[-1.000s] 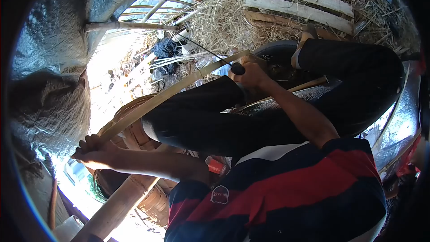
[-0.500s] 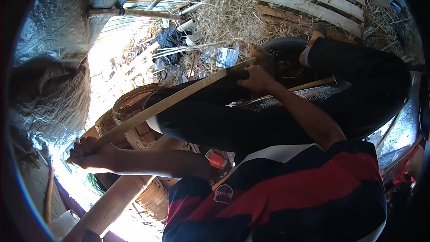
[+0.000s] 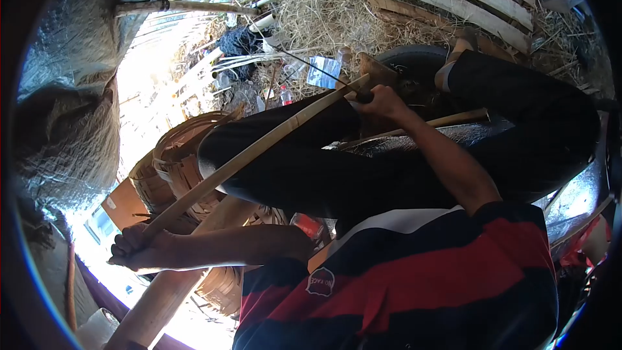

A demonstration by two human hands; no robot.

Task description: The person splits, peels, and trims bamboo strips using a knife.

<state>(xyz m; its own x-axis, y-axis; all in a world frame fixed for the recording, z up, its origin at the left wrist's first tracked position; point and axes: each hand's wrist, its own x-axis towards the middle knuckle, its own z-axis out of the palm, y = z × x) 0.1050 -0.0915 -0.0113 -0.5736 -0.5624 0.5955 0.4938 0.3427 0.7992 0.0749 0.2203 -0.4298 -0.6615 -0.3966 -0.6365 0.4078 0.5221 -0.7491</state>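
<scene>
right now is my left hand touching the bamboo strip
Touching. The head view shows your left hand closed around one end of the bamboo strip, with the fingers curled over it and no gap between them.

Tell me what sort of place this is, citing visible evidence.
Probably a makeshift rural craft shelter: silvery sheeting hangs alongside, loose straw lies about, and woven baskets sit near the long bamboo strip being held.

"NO FACE" (small, bit blurred) on shield-shaped badge (image 3: pixel 320 282), on dark shirt (image 3: pixel 447 308) with red band; other markings too small.
</scene>
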